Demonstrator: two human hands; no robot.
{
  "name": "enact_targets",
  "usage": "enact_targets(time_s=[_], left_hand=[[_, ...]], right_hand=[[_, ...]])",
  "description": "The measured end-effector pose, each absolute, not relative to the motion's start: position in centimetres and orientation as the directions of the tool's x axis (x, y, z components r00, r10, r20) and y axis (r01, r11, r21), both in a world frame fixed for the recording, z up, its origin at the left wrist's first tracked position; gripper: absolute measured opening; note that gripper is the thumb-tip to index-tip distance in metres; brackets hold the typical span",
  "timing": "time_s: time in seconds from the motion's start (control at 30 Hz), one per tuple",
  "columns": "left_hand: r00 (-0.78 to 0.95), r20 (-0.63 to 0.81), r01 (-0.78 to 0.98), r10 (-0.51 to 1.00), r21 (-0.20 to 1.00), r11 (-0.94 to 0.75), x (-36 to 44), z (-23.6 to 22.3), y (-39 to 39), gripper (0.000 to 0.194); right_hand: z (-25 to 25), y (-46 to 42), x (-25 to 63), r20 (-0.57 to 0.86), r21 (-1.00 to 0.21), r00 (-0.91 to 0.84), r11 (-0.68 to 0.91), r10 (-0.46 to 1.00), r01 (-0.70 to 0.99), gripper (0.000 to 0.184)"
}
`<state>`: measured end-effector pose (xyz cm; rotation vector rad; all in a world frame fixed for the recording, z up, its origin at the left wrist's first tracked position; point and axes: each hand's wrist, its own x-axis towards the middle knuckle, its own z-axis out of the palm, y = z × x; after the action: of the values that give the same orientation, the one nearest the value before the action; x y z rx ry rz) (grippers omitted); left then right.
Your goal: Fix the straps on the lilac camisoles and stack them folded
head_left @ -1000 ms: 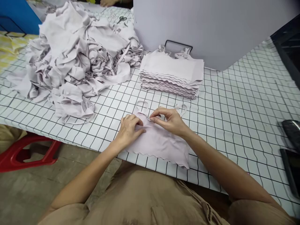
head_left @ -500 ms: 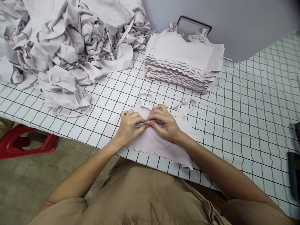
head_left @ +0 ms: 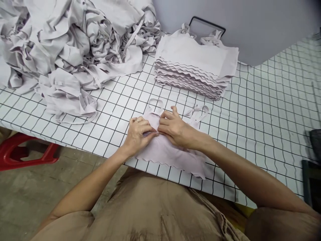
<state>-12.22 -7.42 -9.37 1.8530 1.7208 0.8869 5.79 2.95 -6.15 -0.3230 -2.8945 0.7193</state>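
Note:
A small pale lilac garment (head_left: pixel 170 155) with thin straps and a scalloped hem lies flat at the near edge of the grid-patterned table (head_left: pixel 263 110). My left hand (head_left: pixel 138 134), a ring on one finger, pinches the cloth near its upper left part. My right hand (head_left: pixel 175 129) rests against it, fingers bent and pressed on the same spot of fabric. One strap loop (head_left: pixel 155 103) lies beyond my hands, and another strap (head_left: pixel 199 112) lies to the right.
A neat stack of folded lilac garments (head_left: pixel 197 68) sits beyond my hands. A big loose heap of the same cloth (head_left: pixel 72 50) fills the left. A pale board (head_left: pixel 238 23) stands behind. A red stool (head_left: pixel 23 155) is on the floor, dark objects at the right edge.
My head moved closer and lower a second ago. My right hand has slid left and down onto the fabric beside my left hand; the left hand has barely moved.

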Motion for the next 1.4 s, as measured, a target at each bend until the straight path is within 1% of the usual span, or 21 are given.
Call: enact_targets(time_s=[0.07,0.13,0.23,0.33,0.4,0.5,0.57,0.6,0.67,0.7,0.77,0.83,0.93,1.0,1.07,1.1,1.17,1.23,1.3,1.37,1.4], left_hand=[[0.009,0.143,0.695,0.99,0.711,-0.109,-12.3,-9.4,-7.4,0.011],[0.008,0.13,0.702,0.991,0.705,-0.098,-12.3,-9.4,-7.3,0.01],[-0.003,0.115,0.721,0.993,0.689,-0.077,-12.4,-9.5,-7.2,0.011],[-0.002,0.119,0.731,0.993,0.678,-0.08,-12.4,-9.7,-7.1,0.012],[0.0,0.121,0.729,0.993,0.68,-0.083,-12.4,-9.7,-7.1,0.013],[-0.059,0.17,0.697,0.984,0.713,-0.081,-12.6,-9.5,-7.5,0.014],[-0.144,0.255,0.671,0.956,0.735,-0.094,-12.9,-9.0,-7.9,0.025],[-0.187,0.299,0.668,0.936,0.737,-0.102,-12.9,-8.6,-8.0,0.028],[-0.229,0.349,0.668,0.909,0.735,-0.114,-12.9,-7.6,-8.0,0.028],[-0.219,0.345,0.659,0.913,0.742,-0.122,-12.7,-7.0,-7.9,0.025],[-0.135,0.292,0.601,0.947,0.784,-0.156,-12.0,-5.9,-7.2,0.021],[-0.004,0.221,0.515,0.975,0.836,-0.187,-10.7,-5.1,-6.0,0.017],[0.17,0.105,0.423,0.98,0.89,-0.169,-8.4,-4.7,-4.0,0.016],[0.232,0.021,0.372,0.973,0.922,-0.108,-6.9,-4.7,-2.7,0.018],[0.234,-0.022,0.319,0.972,0.946,-0.056,-5.8,-4.6,-1.3,0.021],[0.213,-0.009,0.297,0.977,0.953,-0.056,-5.4,-4.5,-0.6,0.023],[0.159,0.072,0.27,0.985,0.956,-0.114,-4.8,-4.1,1.1,0.03],[0.184,0.134,0.235,0.974,0.956,-0.176,-4.4,-3.6,2.8,0.04],[0.315,0.081,0.158,0.946,0.978,-0.136,-4.2,-3.2,4.1,0.046],[0.436,-0.052,0.082,0.898,0.996,0.017,-4.1,-3.0,4.7,0.05],[0.461,-0.115,0.053,0.88,0.993,0.103,-4.1,-3.0,4.8,0.05]], right_hand=[[-5.3,4.6,5.5,0.009,-0.516,-0.974,0.836,0.224,0.188,0.026],[-4.4,6.7,4.9,-0.03,-0.564,-0.964,0.792,0.265,0.235,0.025],[-3.3,9.7,3.2,-0.01,-0.564,-0.932,0.767,0.363,0.305,0.036],[-3.0,11.4,1.2,0.04,-0.52,-0.911,0.787,0.411,0.332,0.038],[-3.3,11.9,0.3,0.051,-0.538,-0.909,0.778,0.414,0.324,0.03],[-3.8,12.3,1.3,0.133,-0.671,-0.89,0.7,0.436,0.243,0.01],[-3.9,12.6,4.1,0.2,-0.749,-0.808,0.618,0.554,0.239,0.016],[-3.9,12.6,6.0,0.215,-0.762,-0.744,0.585,0.632,0.277,0.017],[-4.0,12.6,10.3,0.216,-0.734,-0.615,0.541,0.758,0.409,0.015],[-4.1,12.5,12.3,0.21,-0.699,-0.575,0.532,0.791,0.477,0.014],[-4.7,12.1,15.6,0.18,-0.635,-0.543,0.518,0.82,0.573,0.014],[-5.7,11.6,17.5,0.161,-0.584,-0.526,0.511,0.835,0.631,0.011],[-7.4,11.0,17.9,0.215,-0.524,-0.47,0.507,0.856,0.685,0.011],[-8.0,10.7,17.5,0.261,-0.522,-0.434,0.505,0.862,0.688,0.002],[-8.1,10.4,17.2,0.29,-0.549,-0.418,0.507,0.861,0.664,0.01],[-7.9,10.2,17.1,0.301,-0.565,-0.415,0.511,0.859,0.647,0.012],[-7.1,9.6,16.9,0.32,-0.597,-0.429,0.531,0.845,0.601,0.011],[-6.2,8.9,16.6,0.388,-0.611,-0.459,0.596,0.799,0.521,0.011],[-5.2,8.1,16.1,0.495,-0.601,-0.467,0.677,0.733,0.425,0.013],[-4.5,7.5,15.8,0.575,-0.603,-0.438,0.72,0.691,0.345,0.016],[-4.2,7.2,15.7,0.588,-0.619,-0.418,0.718,0.693,0.319,0.016]])
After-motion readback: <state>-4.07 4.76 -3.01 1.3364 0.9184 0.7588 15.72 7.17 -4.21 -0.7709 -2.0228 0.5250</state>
